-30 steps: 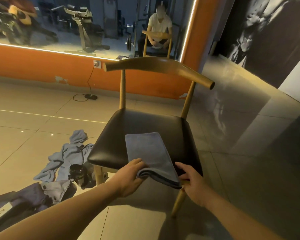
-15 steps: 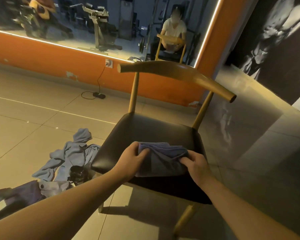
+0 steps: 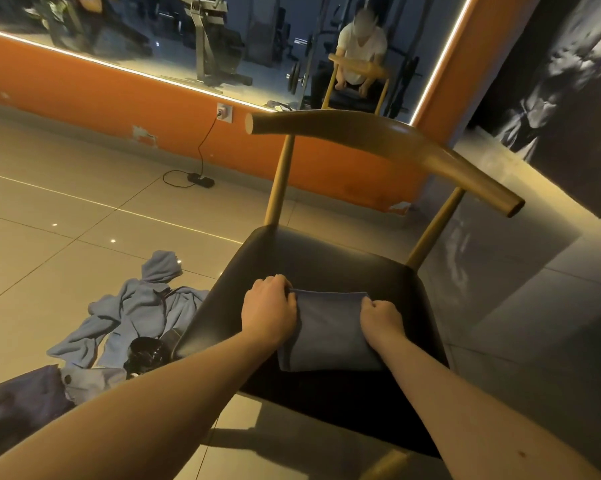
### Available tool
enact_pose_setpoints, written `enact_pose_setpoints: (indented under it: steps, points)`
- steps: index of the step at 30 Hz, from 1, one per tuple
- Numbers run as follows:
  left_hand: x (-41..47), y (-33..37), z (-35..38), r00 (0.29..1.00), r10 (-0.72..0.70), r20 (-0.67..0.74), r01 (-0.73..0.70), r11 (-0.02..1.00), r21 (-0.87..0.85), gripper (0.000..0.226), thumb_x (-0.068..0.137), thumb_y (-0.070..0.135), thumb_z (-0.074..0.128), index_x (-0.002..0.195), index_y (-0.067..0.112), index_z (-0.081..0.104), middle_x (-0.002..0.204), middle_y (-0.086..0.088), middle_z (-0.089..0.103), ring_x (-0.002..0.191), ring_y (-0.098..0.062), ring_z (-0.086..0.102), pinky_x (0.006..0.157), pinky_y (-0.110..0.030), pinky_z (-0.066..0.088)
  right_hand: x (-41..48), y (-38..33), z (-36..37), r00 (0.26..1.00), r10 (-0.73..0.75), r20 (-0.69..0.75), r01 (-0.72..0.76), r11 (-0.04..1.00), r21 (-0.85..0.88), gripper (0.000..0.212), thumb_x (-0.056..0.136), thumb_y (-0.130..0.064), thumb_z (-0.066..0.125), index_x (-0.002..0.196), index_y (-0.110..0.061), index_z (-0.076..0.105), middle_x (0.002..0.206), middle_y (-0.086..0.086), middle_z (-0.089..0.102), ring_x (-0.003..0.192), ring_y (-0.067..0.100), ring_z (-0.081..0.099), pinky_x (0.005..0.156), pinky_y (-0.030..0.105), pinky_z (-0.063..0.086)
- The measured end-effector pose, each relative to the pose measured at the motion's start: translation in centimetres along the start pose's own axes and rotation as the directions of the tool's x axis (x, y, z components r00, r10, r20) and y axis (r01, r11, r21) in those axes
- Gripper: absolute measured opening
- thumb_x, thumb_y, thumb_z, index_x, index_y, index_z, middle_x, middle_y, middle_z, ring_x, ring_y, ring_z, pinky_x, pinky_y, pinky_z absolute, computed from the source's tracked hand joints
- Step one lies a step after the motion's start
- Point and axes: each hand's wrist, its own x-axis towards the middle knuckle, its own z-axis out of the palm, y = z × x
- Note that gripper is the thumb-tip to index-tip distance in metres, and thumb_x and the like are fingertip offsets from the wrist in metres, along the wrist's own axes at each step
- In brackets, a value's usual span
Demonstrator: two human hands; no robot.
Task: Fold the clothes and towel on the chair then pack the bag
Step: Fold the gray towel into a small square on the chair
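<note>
Both grips, left hand [image 3: 269, 308] and right hand [image 3: 382, 318], curl closed on the soft blue folded towel [image 3: 328, 332] near the glossy black chair [image 3: 327, 258] seat's front edge.

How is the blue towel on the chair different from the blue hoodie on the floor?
The towel is folded into a neat flat rectangle; the hoodie is crumpled and spread out. The towel lies on the chair seat under both hands; the hoodie lies untouched on the floor. The towel is darker blue. Both are blue cloth.

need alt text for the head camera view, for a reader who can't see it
Two bare hands, left hand and right hand, press a folded blue towel flat on the black padded seat of a wooden chair. A light blue hooded garment lies crumpled on the tiled floor to the left.
</note>
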Motion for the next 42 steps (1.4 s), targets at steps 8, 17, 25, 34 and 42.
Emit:
enact_pose_setpoints:
  steps: [8, 17, 25, 34, 42]
  points:
    - [0.2, 0.0, 0.2, 0.999, -0.022, -0.05, 0.022, 1.0, 0.0, 0.036, 0.1, 0.021, 0.059, 0.136, 0.02, 0.054, 0.137, -0.002, 0.054, 0.124, -0.02, 0.052, 0.11, -0.037, 0.044, 1.1, -0.4, 0.7, 0.999, 0.029, -0.016, -0.032, 0.977, -0.21, 0.038, 0.104, -0.041, 0.045, 0.108, -0.01, 0.066, 0.1, 0.007, 0.066, 0.082, 0.02, 0.06, 0.074, 0.033, 0.05]
    - [-0.8, 0.2, 1.4, 0.862, 0.323, 0.391, -0.452, 0.84, 0.301, 0.06, 0.107, 0.055, 0.029, 0.16, 0.026, 0.028, 0.17, 0.001, 0.019, 0.158, -0.019, 0.007, 0.124, -0.039, -0.005, -4.5, -0.9, 1.0, 0.818, -0.575, -0.004, 0.533, 0.762, -0.367, 0.047, 0.107, -0.037, 0.04, 0.15, -0.021, 0.044, 0.159, 0.0, 0.037, 0.149, 0.016, 0.029, 0.121, 0.037, 0.029]
    - [-1.7, -1.1, 2.0, 0.876, 0.292, 0.383, -0.424, 0.846, 0.325, 0.066, 0.105, 0.061, 0.023, 0.16, 0.026, 0.021, 0.168, -0.001, 0.021, 0.156, -0.022, 0.012, 0.124, -0.038, -0.006, -4.5, 1.8, 3.0, 0.848, -0.508, 0.149, 0.504, 0.69, -0.519, 0.056, 0.108, -0.045, 0.018, 0.16, -0.024, 0.022, 0.169, -0.002, 0.014, 0.156, 0.014, 0.007, 0.126, 0.039, 0.011]
    - [-4.0, 2.1, -0.3, 0.938, 0.101, 0.331, -0.239, 0.881, 0.408, 0.043, 0.108, 0.046, 0.036, 0.141, 0.021, 0.047, 0.141, -0.003, 0.053, 0.131, -0.024, 0.047, 0.115, -0.041, 0.034, -10.1, 2.5, 0.0, 0.904, -0.33, -0.274, 0.279, 0.938, -0.208, 0.048, 0.097, -0.035, 0.059, 0.14, -0.02, 0.045, 0.14, 0.004, 0.047, 0.128, 0.022, 0.047, 0.103, 0.038, 0.047]
    - [-7.4, 4.4, -1.3, 0.901, -0.326, 0.285, 0.28, 0.941, 0.191, 0.053, 0.096, 0.036, 0.068, 0.137, 0.015, 0.043, 0.132, -0.011, 0.053, 0.122, -0.03, 0.053, 0.107, -0.047, 0.047, -15.6, 6.0, -0.1, 0.994, 0.1, 0.037, -0.106, 0.887, 0.45, 0.035, 0.096, -0.023, 0.067, 0.118, -0.012, 0.042, 0.11, 0.01, 0.056, 0.092, 0.02, 0.059, 0.058, 0.022, 0.046]
